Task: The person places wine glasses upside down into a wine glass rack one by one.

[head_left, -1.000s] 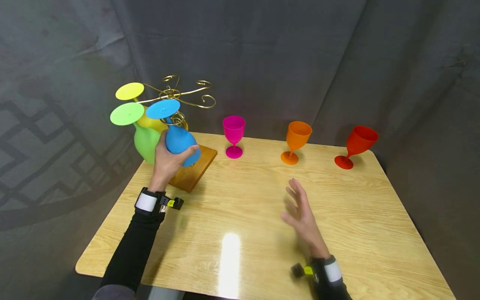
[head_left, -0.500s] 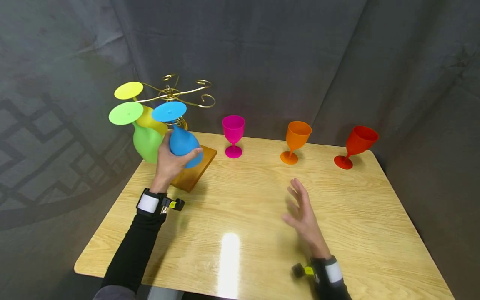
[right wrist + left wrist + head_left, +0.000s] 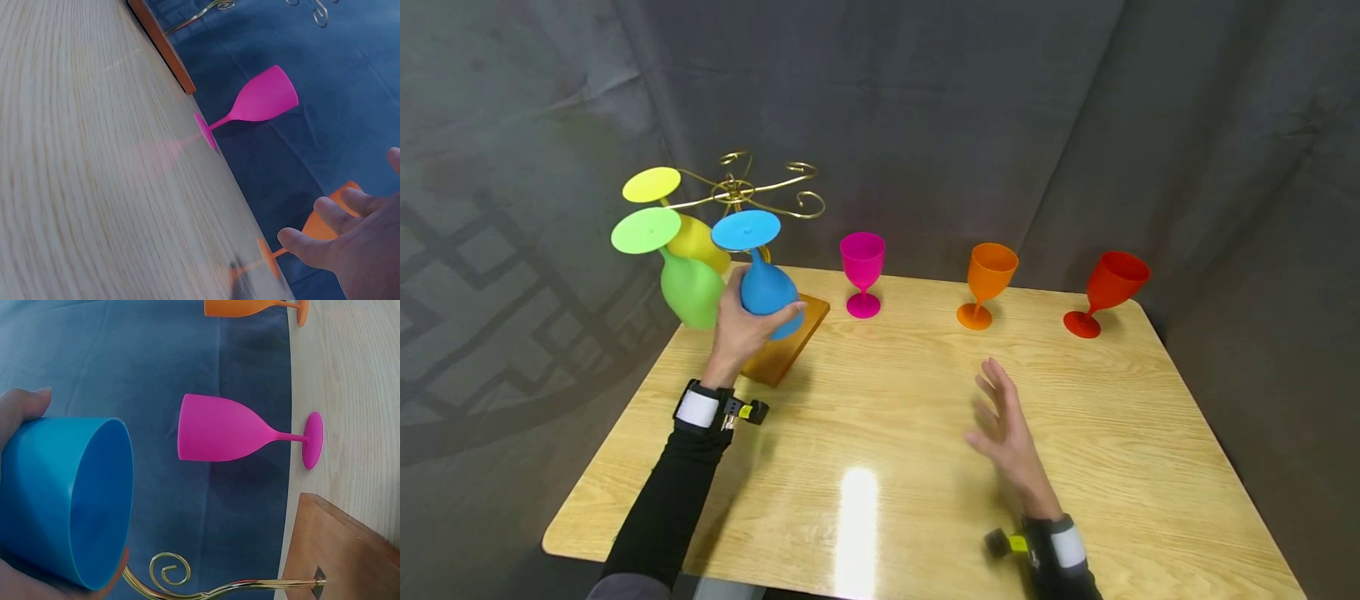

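My left hand grips the bowl of a blue goblet, which is upside down with its foot on top. In the left wrist view the blue goblet shows its open rim, thumb and fingers around the bowl. Beside it a green goblet and a yellow goblet hang inverted from a gold metal goblet rack on a wooden base. Over the table's middle, my right hand is held with relaxed, spread fingers and nothing in it.
A pink goblet, an orange goblet and a red goblet stand upright in a row along the back edge of the wooden table. Grey cloth hangs behind. Several curled arms of the rack reach out to the right.
My left hand and the blue goblet have shifted slightly right and toward me, away from the rack's centre. The right hand has stayed nearly still. The head view has shifted a little.
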Available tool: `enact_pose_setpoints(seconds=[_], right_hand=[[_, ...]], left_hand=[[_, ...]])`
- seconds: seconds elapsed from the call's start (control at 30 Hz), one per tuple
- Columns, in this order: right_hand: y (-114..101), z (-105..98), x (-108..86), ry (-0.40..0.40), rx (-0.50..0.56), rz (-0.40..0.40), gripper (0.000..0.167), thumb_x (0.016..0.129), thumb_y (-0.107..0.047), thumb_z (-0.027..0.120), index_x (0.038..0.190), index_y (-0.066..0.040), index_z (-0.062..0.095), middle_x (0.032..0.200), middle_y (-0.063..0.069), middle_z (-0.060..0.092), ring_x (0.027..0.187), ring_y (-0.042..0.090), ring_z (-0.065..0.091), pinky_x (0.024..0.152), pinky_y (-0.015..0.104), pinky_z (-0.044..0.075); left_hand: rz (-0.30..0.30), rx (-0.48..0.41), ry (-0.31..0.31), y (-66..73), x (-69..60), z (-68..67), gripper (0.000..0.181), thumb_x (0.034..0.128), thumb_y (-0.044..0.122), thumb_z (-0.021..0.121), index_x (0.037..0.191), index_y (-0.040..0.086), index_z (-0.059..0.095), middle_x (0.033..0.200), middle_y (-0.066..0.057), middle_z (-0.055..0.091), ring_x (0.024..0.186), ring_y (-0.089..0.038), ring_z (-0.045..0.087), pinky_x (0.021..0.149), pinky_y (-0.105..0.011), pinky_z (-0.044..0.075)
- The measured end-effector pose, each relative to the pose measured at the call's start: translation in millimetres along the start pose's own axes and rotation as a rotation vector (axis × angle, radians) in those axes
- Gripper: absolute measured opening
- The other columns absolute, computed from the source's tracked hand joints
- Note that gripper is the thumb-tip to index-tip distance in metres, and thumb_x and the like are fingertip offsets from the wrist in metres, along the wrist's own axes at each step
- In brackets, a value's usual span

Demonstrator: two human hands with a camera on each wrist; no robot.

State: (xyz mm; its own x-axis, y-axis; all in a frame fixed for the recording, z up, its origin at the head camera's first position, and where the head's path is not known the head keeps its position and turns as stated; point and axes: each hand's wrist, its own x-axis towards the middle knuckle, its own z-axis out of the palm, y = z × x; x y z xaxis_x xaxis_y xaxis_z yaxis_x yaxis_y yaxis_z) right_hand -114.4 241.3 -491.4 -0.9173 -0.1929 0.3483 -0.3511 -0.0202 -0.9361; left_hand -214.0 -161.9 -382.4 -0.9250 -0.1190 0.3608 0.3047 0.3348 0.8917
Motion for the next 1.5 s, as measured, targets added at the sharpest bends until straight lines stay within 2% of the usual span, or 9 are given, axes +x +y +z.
enact_pose_setpoints(seconds=[0.37,0.63,0.7,0.97,1.23,1.3,1.37,1.43,1.5], right_hand=[[2,0,-1.0,-0.004,0.017,-0.008,0.101,0.085,0.007,0.071,0.165,-0.014,0.014,0.171,0.009,0.017,0.151,0.050,0.020,0.116,0.020,0.039],[3,0,-3.0,-0.005,0.026,-0.003,0.101,0.085,0.006,0.071,0.165,-0.014,0.013,0.172,0.009,0.016,0.152,0.048,0.019,0.116,0.019,0.038],[4,0,-3.2,-0.009,0.033,-0.006,0.101,0.085,0.006,0.071,0.165,-0.013,0.012,0.172,0.009,0.016,0.152,0.048,0.019,0.117,0.019,0.038],[3,-2,-3.2,-0.023,0.037,-0.003,0.101,0.087,0.002,0.073,0.165,-0.014,0.011,0.172,0.008,0.014,0.153,0.046,0.018,0.117,0.020,0.038],[0,-8,-2.4,-0.027,-0.016,-0.013,0.104,0.088,-0.005,0.075,0.167,-0.020,0.007,0.174,0.005,0.007,0.156,0.041,0.015,0.118,0.018,0.035],[0,-9,-2.1,-0.023,-0.035,0.006,0.104,0.091,-0.014,0.075,0.167,-0.024,0.005,0.175,0.001,0.004,0.157,0.041,0.011,0.125,0.030,0.031],[-1,-10,-1.7,-0.019,-0.052,0.017,0.102,0.093,-0.024,0.074,0.167,-0.026,0.003,0.175,-0.001,0.002,0.158,0.042,0.007,0.129,0.049,0.023],[-1,-11,-1.6,-0.014,-0.064,0.024,0.101,0.095,-0.033,0.073,0.166,-0.028,0.002,0.175,-0.002,0.000,0.159,0.041,0.005,0.126,0.067,0.013],[0,-12,-1.7,-0.001,-0.073,0.022,0.100,0.095,-0.039,0.071,0.166,-0.028,0.001,0.175,-0.003,0.000,0.159,0.040,0.003,0.121,0.076,0.007]], left_hand=[[-0.010,0.045,0.019,-8.7,-3.2,-0.1,0.089,0.0772,0.025,0.091,0.150,0.008,0.041,0.148,-0.020,0.048,0.136,-0.043,0.048,0.111,-0.068,0.041],[0.043,0.005,0.059,-11.9,-5.9,0.0,0.095,0.0743,0.011,0.091,0.154,0.018,0.039,0.155,-0.012,0.044,0.140,-0.039,0.044,0.113,-0.067,0.038],[0.060,-0.011,0.063,-8.8,-7.7,-0.7,0.101,0.0736,0.006,0.089,0.157,0.017,0.034,0.158,-0.012,0.041,0.144,-0.038,0.040,0.116,-0.065,0.035],[0.183,-0.085,0.087,25.3,-29.6,-7.3,0.118,0.0697,-0.002,0.087,0.164,0.009,0.016,0.164,-0.024,0.030,0.153,-0.038,0.029,0.125,-0.062,0.026],[0.270,-0.146,0.168,32.3,-47.7,-7.4,0.137,0.0686,0.040,0.096,0.165,0.008,0.004,0.169,-0.020,0.020,0.157,-0.039,0.019,0.130,-0.060,0.016],[0.284,-0.144,0.182,33.2,-52.5,-6.4,0.138,0.0683,0.047,0.095,0.165,0.008,0.004,0.169,-0.020,0.019,0.157,-0.039,0.019,0.130,-0.060,0.016],[0.299,-0.138,0.191,34.2,-57.8,-5.2,0.139,0.0680,0.053,0.093,0.164,0.006,0.005,0.169,-0.021,0.019,0.157,-0.040,0.019,0.129,-0.061,0.015],[0.312,-0.125,0.197,35.3,-62.7,-3.5,0.139,0.0675,0.059,0.091,0.164,0.004,0.007,0.169,-0.023,0.019,0.157,-0.040,0.018,0.129,-0.062,0.015],[0.327,-0.114,0.207,37.1,-67.5,-1.3,0.139,0.0676,0.064,0.088,0.163,0.001,0.009,0.168,-0.025,0.018,0.158,-0.039,0.017,0.128,-0.064,0.015]])
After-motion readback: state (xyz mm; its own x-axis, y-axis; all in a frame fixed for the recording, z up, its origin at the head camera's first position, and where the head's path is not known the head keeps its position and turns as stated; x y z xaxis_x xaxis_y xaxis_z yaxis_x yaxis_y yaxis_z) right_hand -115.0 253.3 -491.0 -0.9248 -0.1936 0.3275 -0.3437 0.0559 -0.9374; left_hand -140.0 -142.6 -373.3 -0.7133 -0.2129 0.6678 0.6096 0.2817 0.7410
